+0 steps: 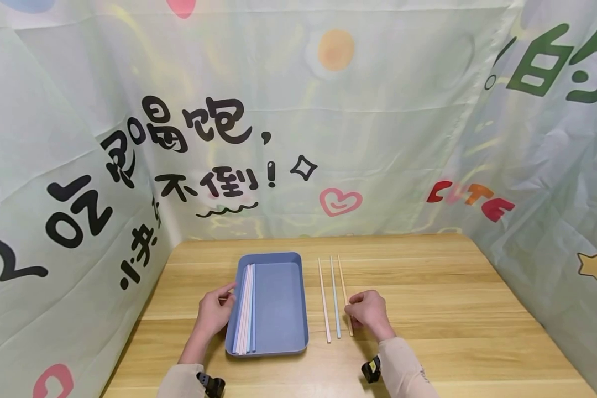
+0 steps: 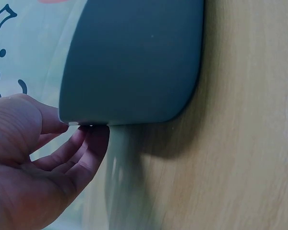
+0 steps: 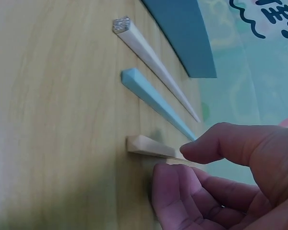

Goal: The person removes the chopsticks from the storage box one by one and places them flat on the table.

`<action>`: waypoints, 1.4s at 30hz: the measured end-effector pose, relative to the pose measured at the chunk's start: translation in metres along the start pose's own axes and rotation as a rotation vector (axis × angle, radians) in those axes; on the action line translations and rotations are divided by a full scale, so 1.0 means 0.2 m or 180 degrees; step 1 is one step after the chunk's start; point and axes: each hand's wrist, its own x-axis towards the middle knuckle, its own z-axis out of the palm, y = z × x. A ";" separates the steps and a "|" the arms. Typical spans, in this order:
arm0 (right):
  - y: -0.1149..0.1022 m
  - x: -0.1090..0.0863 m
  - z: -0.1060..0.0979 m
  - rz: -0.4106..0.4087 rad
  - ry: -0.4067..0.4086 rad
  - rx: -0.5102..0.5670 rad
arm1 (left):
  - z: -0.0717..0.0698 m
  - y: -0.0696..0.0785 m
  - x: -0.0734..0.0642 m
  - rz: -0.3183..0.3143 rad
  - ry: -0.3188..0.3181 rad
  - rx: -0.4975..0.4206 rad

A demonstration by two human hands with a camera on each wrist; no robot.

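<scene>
From where I stand, the slim, tan, square-ended chopstick (image 1: 342, 282) lies on the wood-grained table (image 1: 428, 309), the rightmost of three, its long axis running away from the person and its far end leaning slightly left. The right hand (image 1: 368, 309) is the nearer one, reaching in from the right; its grip is a pinch of thumb and fingers around the stick's near half, the squared end poking out towards the person. Whether it is lifted at all, I can't tell. Just left lie a light-blue chopstick (image 1: 335, 298) and a pale-pink chopstick (image 1: 325, 307), both roughly parallel to it. Beyond them sits a blue rectangular tray (image 1: 281, 309), with pastel chopsticks (image 1: 245, 309) lined lengthwise along its left side. The left hand (image 1: 215, 312) grips that tray's left rim. Pale-green printed cloth (image 1: 398, 138) hangs behind.
</scene>
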 end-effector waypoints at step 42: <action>-0.34 -0.07 0.32 -0.0581 -0.0586 0.0689 | 0.00 0.00 0.01 -0.0022 0.0005 0.0042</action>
